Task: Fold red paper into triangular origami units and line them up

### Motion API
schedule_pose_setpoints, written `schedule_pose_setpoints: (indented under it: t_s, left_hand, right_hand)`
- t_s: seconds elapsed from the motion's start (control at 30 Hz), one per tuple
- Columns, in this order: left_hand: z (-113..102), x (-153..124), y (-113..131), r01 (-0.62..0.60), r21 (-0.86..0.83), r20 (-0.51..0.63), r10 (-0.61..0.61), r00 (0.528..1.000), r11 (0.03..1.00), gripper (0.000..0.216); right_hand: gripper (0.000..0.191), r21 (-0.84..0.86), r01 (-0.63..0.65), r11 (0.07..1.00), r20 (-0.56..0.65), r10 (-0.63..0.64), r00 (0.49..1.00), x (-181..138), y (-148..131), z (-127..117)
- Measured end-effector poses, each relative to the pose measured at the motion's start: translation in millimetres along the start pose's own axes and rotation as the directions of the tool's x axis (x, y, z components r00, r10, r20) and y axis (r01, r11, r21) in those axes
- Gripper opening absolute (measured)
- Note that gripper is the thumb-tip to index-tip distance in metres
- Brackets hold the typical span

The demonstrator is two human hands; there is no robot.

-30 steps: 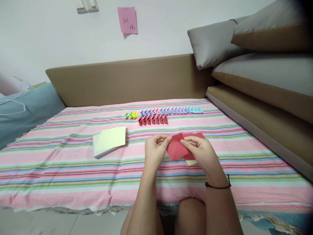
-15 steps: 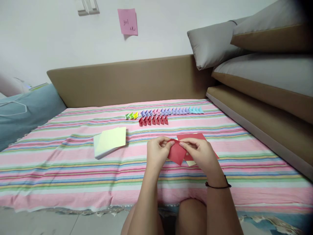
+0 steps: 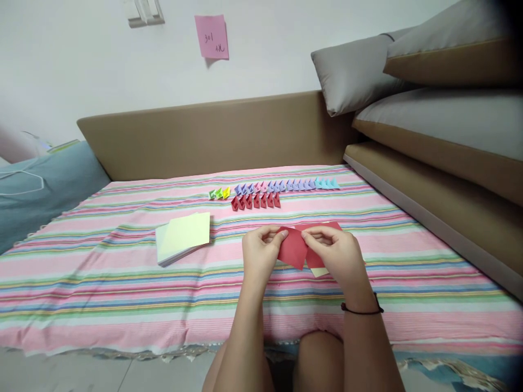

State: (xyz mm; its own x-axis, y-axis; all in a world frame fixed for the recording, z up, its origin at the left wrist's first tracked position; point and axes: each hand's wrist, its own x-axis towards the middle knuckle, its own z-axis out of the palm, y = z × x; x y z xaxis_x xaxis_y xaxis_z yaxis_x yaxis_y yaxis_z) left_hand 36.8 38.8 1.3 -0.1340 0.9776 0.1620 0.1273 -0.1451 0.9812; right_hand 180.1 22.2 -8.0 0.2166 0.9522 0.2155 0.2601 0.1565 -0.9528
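Observation:
A small piece of red paper is stretched between my two hands above the striped cloth. My left hand pinches its upper left corner between thumb and fingers. At the upper right corner, my right hand grips it the same way, thumb on top. Under and behind my right hand lie larger red sheets, with a pale yellow sheet poking out below. Beyond the hands stands a row of folded dark red paper pieces, and behind it a longer row of folded purple, pink and blue pieces.
A stack of pale yellow and white paper lies on the striped cloth to the left. Green and yellow folded pieces sit at the far row's left end. Grey-brown cushions pile up on the right. A brown backrest closes the far side.
Both hands have moved slightly apart, and the red paper between them now shows a flatter, wider face. Its lower tip has risen a little.

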Motion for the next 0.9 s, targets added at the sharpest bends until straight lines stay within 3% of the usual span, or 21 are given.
schedule_pose_setpoints:
  t_s: [0.33,0.47,0.63,0.9]
  left_hand:
    - [-15.8,2.6,-3.4,0.014,-0.094,-0.045,-0.018,0.999,0.995,0.02]
    - [-12.1,1.8,-1.9,0.034,-0.234,-0.035,-0.043,0.998,0.972,0.021]
    - [-4.5,0.2,0.9,0.054,-0.34,-0.008,-0.06,0.998,0.939,0.018]
    - [-4.7,0.9,1.1,0.042,-0.326,-0.037,-0.058,0.998,0.944,0.02]
  right_hand:
    - [0.022,-0.016,-0.06,0.998,-0.099,0.058,0.993,2.2,9.3,-16.8]
    - [0.028,0.144,-0.064,0.988,0.057,0.056,0.997,0.5,3.0,-9.9]
    - [0.029,0.214,-0.165,0.963,0.314,0.092,0.945,-4.9,-12.6,7.8]
    - [0.033,0.216,-0.222,0.951,0.21,0.176,0.962,-3.1,-9.7,6.4]
